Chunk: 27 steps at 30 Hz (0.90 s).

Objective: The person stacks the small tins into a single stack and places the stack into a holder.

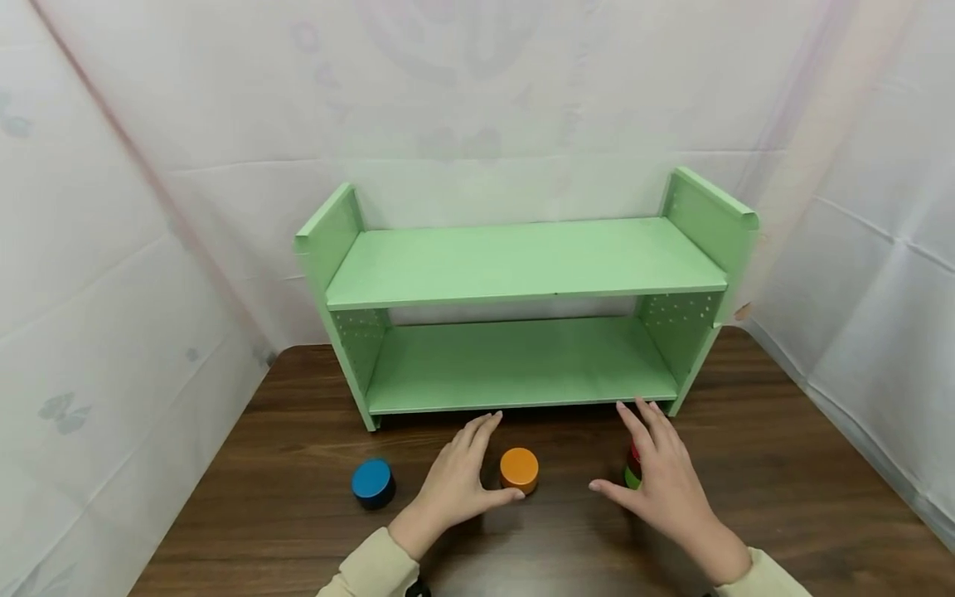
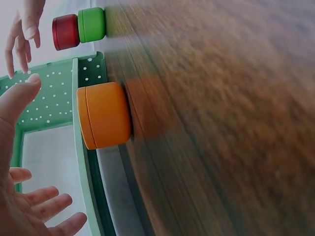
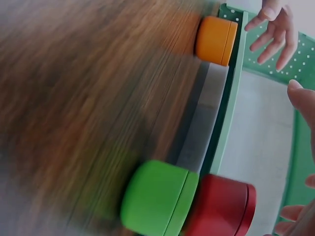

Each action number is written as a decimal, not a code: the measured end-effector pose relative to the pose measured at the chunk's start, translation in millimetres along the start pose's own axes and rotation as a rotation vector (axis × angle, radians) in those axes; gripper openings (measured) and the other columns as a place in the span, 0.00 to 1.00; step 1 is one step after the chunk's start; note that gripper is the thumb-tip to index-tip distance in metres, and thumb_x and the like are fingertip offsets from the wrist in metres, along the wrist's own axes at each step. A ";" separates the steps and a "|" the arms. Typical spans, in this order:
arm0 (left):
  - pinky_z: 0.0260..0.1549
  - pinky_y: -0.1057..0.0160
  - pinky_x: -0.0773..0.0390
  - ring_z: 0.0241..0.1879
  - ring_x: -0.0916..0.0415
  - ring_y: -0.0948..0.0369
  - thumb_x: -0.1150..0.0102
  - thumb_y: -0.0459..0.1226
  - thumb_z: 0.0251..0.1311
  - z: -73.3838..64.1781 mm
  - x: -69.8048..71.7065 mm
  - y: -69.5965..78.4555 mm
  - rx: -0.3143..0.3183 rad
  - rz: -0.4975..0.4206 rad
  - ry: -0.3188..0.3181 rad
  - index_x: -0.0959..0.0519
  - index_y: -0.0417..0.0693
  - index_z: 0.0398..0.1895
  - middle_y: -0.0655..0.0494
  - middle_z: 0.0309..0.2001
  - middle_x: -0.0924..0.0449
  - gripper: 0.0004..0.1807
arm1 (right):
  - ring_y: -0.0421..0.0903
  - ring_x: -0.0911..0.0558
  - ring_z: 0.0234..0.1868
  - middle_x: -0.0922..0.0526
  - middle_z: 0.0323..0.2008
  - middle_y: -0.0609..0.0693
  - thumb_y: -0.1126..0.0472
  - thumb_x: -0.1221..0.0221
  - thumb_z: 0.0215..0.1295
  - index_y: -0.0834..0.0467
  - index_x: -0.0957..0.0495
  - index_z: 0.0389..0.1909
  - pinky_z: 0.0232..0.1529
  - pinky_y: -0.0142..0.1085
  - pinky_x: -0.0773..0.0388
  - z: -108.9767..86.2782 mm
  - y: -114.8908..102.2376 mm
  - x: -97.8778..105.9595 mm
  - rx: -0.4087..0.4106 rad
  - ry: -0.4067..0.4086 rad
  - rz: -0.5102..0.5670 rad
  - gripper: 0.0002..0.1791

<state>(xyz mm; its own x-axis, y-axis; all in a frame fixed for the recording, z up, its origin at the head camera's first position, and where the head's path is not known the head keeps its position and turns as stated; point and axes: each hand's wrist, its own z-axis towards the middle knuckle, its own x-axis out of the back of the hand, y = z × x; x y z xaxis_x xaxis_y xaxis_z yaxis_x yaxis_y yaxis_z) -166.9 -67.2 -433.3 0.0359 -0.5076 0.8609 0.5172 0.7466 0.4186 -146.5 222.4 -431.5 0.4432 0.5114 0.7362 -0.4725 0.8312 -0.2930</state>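
Note:
An orange round lidded canister (image 1: 519,469) stands on the wooden table, just right of my left hand (image 1: 457,481). That hand hovers with thumb and fingers spread apart, holding nothing. My right hand (image 1: 663,481) is likewise spread, above and beside a stack of two canisters that it partly hides in the head view. In the right wrist view the stack shows as a green canister (image 3: 158,199) below and a red canister (image 3: 222,206) on top. To the left of my left hand stands a blue canister (image 1: 373,482).
A light green two-tier shelf (image 1: 522,264) stands behind the canisters, with raised side panels and perforated inner sides. The table (image 1: 246,497) is dark wood. White printed sheeting (image 1: 149,274) hangs around the back and both sides.

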 end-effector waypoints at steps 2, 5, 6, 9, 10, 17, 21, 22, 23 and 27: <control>0.53 0.41 0.28 0.62 0.33 0.46 0.31 0.58 0.45 0.4 -1.0 -0.5 0.008 -0.021 -0.008 0.46 0.51 0.73 0.45 0.66 0.38 0.54 | 0.69 0.39 0.64 0.39 0.66 0.66 0.40 0.25 0.36 0.56 0.41 0.70 0.52 0.68 0.38 -1.6 2.2 1.0 -0.021 -0.001 0.014 0.59; 0.53 0.38 0.30 0.62 0.34 0.45 0.31 0.58 0.46 1.5 -3.3 -0.9 0.020 -0.048 -0.016 0.45 0.50 0.72 0.44 0.66 0.37 0.53 | 0.70 0.39 0.63 0.39 0.65 0.68 0.44 0.23 0.33 0.55 0.43 0.71 0.52 0.68 0.38 -5.4 6.1 2.5 -0.051 0.005 0.030 0.61; 0.53 0.37 0.31 0.62 0.34 0.45 0.31 0.58 0.46 1.8 -4.0 -1.0 0.024 -0.057 -0.019 0.45 0.50 0.72 0.44 0.65 0.37 0.53 | 0.70 0.38 0.63 0.38 0.65 0.68 0.45 0.23 0.32 0.55 0.43 0.71 0.51 0.68 0.37 -7.0 7.5 2.9 -0.062 0.008 0.032 0.62; 0.54 0.33 0.34 0.63 0.35 0.44 0.31 0.58 0.46 3.7 -6.3 -2.1 0.033 -0.090 -0.030 0.44 0.50 0.72 0.44 0.65 0.36 0.53 | 0.71 0.38 0.62 0.38 0.64 0.69 0.49 0.21 0.29 0.58 0.43 0.71 0.50 0.68 0.37 -11.0 12.2 4.2 -0.084 0.020 0.033 0.64; 0.54 0.33 0.35 0.63 0.36 0.43 0.31 0.58 0.46 4.3 -7.0 -2.5 0.035 -0.099 -0.036 0.44 0.49 0.72 0.43 0.65 0.36 0.52 | 0.71 0.38 0.62 0.38 0.64 0.69 0.50 0.21 0.28 0.59 0.43 0.70 0.50 0.68 0.37 -11.9 13.8 4.5 -0.090 0.024 0.032 0.64; 0.55 0.32 0.37 0.64 0.36 0.46 0.31 0.57 0.47 7.5 -9.7 -8.9 0.044 -0.108 -0.083 0.44 0.47 0.72 0.44 0.65 0.36 0.52 | 0.72 0.39 0.62 0.38 0.63 0.68 0.55 0.20 0.26 0.64 0.45 0.70 0.50 0.69 0.38 -17.9 21.6 4.8 -0.141 -0.001 0.058 0.65; 0.54 0.30 0.37 0.64 0.36 0.45 0.31 0.57 0.47 8.5 -10.3 -9.4 0.037 -0.108 -0.104 0.43 0.46 0.71 0.44 0.65 0.36 0.52 | 0.73 0.39 0.61 0.38 0.64 0.69 0.57 0.20 0.26 0.67 0.46 0.69 0.49 0.69 0.37 -21.4 24.6 4.9 -0.166 -0.004 0.073 0.65; 0.53 0.29 0.38 0.64 0.36 0.45 0.31 0.57 0.47 9.0 -10.5 -9.1 0.034 -0.109 -0.107 0.43 0.45 0.71 0.44 0.65 0.36 0.52 | 0.73 0.39 0.61 0.38 0.64 0.69 0.58 0.20 0.26 0.68 0.46 0.68 0.49 0.69 0.37 -22.0 25.3 4.9 -0.169 -0.001 0.072 0.64; 0.53 0.29 0.38 0.64 0.36 0.44 0.31 0.57 0.47 9.3 -10.7 -8.8 0.033 -0.110 -0.110 0.43 0.45 0.71 0.44 0.65 0.36 0.52 | 0.73 0.38 0.60 0.37 0.63 0.69 0.58 0.20 0.27 0.69 0.46 0.68 0.48 0.69 0.37 -22.5 26.2 4.8 -0.174 -0.002 0.072 0.64; 0.53 0.29 0.38 0.64 0.36 0.44 0.30 0.56 0.47 10.4 -11.7 -8.0 0.030 -0.119 -0.115 0.43 0.45 0.71 0.44 0.65 0.36 0.51 | 0.73 0.38 0.59 0.38 0.62 0.72 0.59 0.21 0.32 0.73 0.47 0.67 0.49 0.68 0.36 -23.9 29.8 5.0 -0.224 -0.031 0.102 0.61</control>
<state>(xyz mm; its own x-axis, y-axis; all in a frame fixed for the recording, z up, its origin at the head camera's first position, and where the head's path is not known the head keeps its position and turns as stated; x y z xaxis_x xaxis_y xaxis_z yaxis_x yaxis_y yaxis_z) -180.4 -62.8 -443.7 -0.1228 -0.5420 0.8314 0.4861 0.6975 0.5265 -140.2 254.9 -451.1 0.3763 0.5912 0.7133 -0.3319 0.8048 -0.4920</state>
